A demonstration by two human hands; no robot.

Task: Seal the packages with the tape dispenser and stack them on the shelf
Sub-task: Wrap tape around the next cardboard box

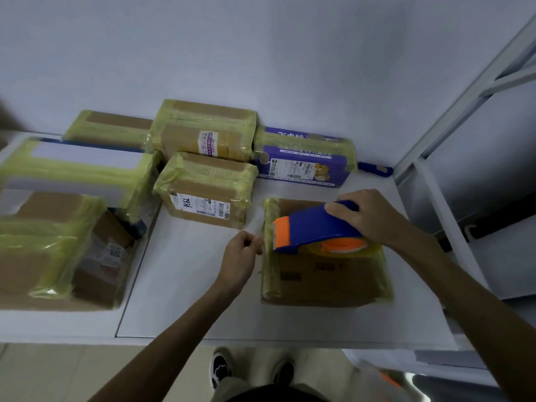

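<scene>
right hand grips tape dispenser | left hand pinches tape, blurred

Clear: I see bare tabletop near centre, between taped parcels piled left and the box right | Far: labelled parcel and purple package block my reach to the wall | Right: shelf frame hems edge.

Parcel packing or mailroom area: taped cardboard packages with shipping labels on a white bench, metal shelf frame adjacent.
</scene>
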